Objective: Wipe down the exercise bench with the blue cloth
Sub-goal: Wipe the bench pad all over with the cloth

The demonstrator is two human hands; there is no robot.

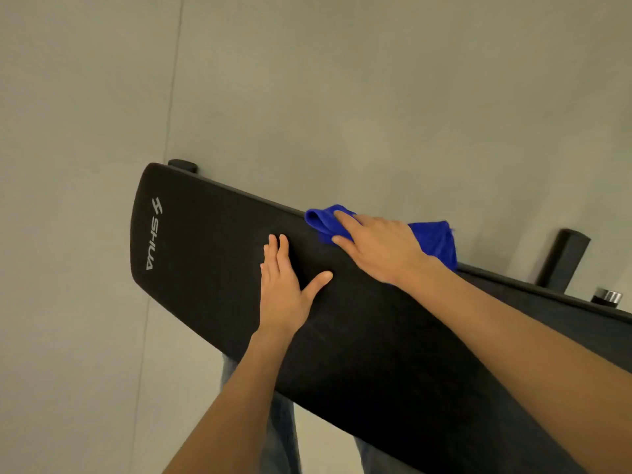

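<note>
Blue cloth (436, 242) is sitting on the far long edge of the bench pad (212, 278), roughly mid-length, with part of it hanging off the far side. Right hand (379, 249) lies flat on top of it, fingers mostly straight and pressing down, not really gripping afaict, and a fold of cloth bunches up past the fingertips. Left hand (284, 292) is spread flat on the bare pad nearer the near edge, thumb out to the side, holding nothing, prob just bracing the bench. So imo this is mid-wipe, working the far edge. Can't say how much is done bc black vinyl shows basically nothing, just a faint streak or two near the left wrist. Next move, I'd guess, is to drag the cloth along toward the end with the white logo (154, 234), w/ even pressure so it doesn't roll up or slip off the far edge, and the left hand will need to shift out of the way. A frame post (564, 260) and chrome knob (608, 297) stick out beyond the far edge, fyi.
</note>
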